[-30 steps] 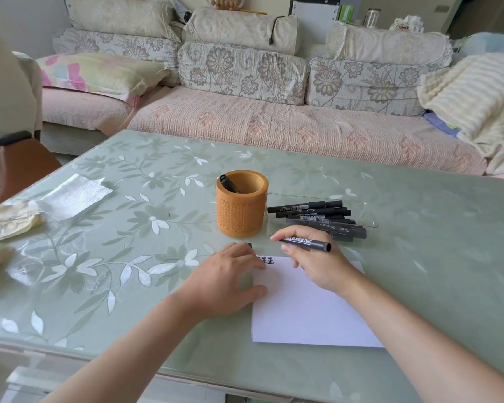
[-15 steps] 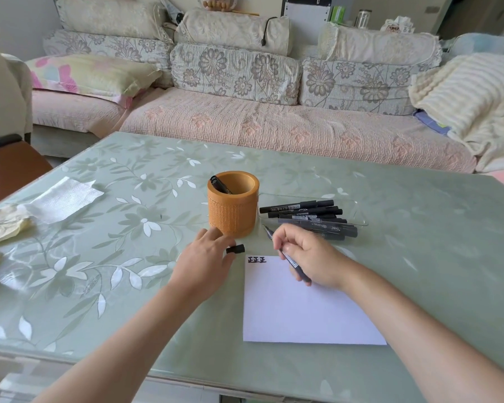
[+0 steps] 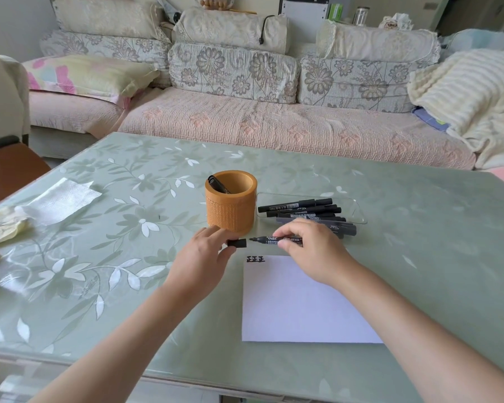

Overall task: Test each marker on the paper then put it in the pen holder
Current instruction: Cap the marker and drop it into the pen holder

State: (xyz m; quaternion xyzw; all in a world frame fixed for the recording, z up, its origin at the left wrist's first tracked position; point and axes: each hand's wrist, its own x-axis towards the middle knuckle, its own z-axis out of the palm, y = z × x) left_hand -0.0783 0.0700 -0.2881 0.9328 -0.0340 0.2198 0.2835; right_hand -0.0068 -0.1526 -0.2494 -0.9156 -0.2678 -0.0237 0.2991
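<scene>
Your left hand pinches cap | right hand grips marker, tip just apart from cap | paper near surface front edge, marks unreadable

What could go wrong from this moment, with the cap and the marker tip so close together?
The left hand holds the cap just short of the bare tip of the marker in the right hand; a misaligned push might ink the fingers. Both hands hover close to the pen holder, so a wide movement may nudge it.
</scene>
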